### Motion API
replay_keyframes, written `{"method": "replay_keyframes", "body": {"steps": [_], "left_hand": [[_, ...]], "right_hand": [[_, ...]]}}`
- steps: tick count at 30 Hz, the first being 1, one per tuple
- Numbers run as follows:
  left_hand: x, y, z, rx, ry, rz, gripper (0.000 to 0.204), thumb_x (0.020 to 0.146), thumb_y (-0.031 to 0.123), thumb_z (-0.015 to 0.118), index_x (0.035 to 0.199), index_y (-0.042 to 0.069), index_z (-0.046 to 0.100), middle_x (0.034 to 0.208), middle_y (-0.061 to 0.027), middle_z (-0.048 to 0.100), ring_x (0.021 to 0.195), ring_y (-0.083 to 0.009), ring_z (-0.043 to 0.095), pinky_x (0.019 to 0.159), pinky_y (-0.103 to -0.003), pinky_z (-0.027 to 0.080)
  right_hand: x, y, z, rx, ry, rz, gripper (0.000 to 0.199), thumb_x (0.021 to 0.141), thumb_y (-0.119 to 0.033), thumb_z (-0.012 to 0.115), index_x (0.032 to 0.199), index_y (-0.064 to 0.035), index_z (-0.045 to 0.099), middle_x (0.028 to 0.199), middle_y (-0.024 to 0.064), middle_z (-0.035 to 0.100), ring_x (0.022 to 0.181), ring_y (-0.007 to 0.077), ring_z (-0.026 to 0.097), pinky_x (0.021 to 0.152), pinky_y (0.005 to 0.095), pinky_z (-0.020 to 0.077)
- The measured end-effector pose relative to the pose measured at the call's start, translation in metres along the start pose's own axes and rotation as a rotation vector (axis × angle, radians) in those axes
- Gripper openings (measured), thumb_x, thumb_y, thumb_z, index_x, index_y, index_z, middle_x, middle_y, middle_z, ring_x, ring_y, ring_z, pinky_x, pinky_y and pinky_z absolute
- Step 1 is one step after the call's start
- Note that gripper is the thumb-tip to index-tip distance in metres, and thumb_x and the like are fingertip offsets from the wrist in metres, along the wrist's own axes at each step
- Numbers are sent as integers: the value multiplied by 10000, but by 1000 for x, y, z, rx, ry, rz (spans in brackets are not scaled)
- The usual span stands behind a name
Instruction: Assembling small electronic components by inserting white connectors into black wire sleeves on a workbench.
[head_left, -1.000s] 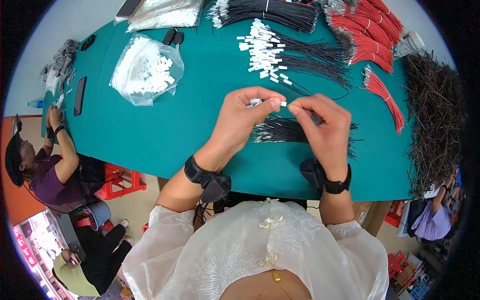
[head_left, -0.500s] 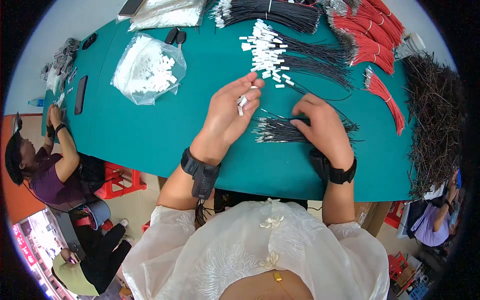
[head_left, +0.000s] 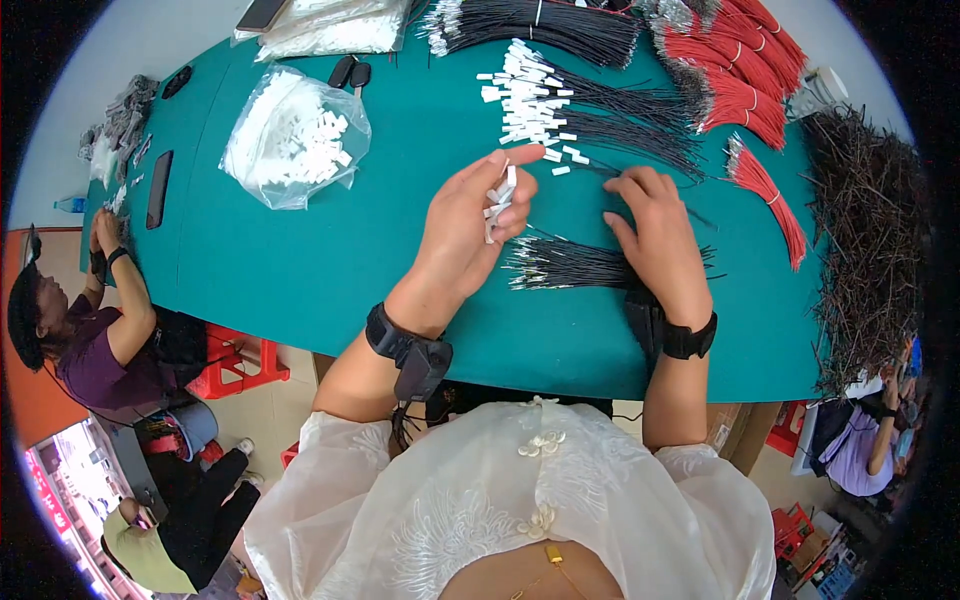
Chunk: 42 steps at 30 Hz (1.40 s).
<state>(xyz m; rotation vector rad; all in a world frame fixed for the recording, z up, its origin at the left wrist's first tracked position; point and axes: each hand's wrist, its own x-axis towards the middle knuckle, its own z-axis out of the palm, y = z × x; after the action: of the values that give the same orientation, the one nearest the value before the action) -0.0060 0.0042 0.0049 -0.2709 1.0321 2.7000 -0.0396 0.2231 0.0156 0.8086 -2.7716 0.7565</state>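
Observation:
In the middle of the table my left hand point(head_left: 468, 215) is curled round several small white connector housings point(head_left: 500, 200), its index finger stretched toward the right. My right hand point(head_left: 655, 225) hovers to its right, thumb and fingers apart, with nothing plainly held between them. Below and beside it lies a bundle of loose black wires point(head_left: 570, 264) with bare metal tips pointing left. Just beyond both hands is a pile of black wires point(head_left: 640, 130) with white housings point(head_left: 530, 100) on their left ends. A few stray housings lie at the near edge of that pile.
A clear bag of white housings point(head_left: 295, 145) lies at left on the green table point(head_left: 400, 110). Red wire bundles point(head_left: 765, 190) and a heap of dark wires point(head_left: 865, 250) are at right. A phone point(head_left: 160, 190) lies far left, near a seated person point(head_left: 90, 340).
My right hand has moved up and away from the loose black wires, its fingers opening. My left hand has turned slightly, with its index finger now extended and the housings more exposed.

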Motion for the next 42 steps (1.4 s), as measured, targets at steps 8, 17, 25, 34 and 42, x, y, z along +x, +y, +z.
{"method": "replay_keyframes", "body": {"steps": [8,17,25,34,42], "left_hand": [[-2,-2,4,133,-32,81,388,1049,218,417,1291,-71,509,892,-69,605,631,-64,396,528,-211,316],[-3,-1,2,136,-6,90,332,1021,172,487,1258,-45,572,889,-43,611,624,-47,381,522,-193,296],[-5,-5,9,189,-44,44,283,1004,157,531,1169,-39,651,867,12,595,622,-29,378,527,-185,284],[-7,-7,14,231,-63,64,273,972,152,602,1167,-28,665,845,7,602,622,-37,385,534,-190,299],[-9,-5,9,265,-23,48,258,935,129,663,1148,-14,687,862,-25,634,620,-35,385,536,-192,302]], "right_hand": [[-5,-19,4,172,-332,-33,168,761,-9,702,917,-2,641,874,135,614,825,330,600,739,390,494],[-3,-14,-18,795,-297,210,69,848,-13,696,891,14,650,767,22,643,625,108,561,563,270,430],[-6,-29,-17,815,43,288,76,853,-11,719,926,-13,695,729,-75,542,620,-7,393,539,168,273],[-5,-33,-19,631,123,303,58,829,-11,739,881,-8,713,705,-69,528,599,13,344,523,199,246],[1,-35,-15,541,231,54,75,810,-9,738,875,-9,698,733,-2,615,628,64,442,544,226,318]]}}
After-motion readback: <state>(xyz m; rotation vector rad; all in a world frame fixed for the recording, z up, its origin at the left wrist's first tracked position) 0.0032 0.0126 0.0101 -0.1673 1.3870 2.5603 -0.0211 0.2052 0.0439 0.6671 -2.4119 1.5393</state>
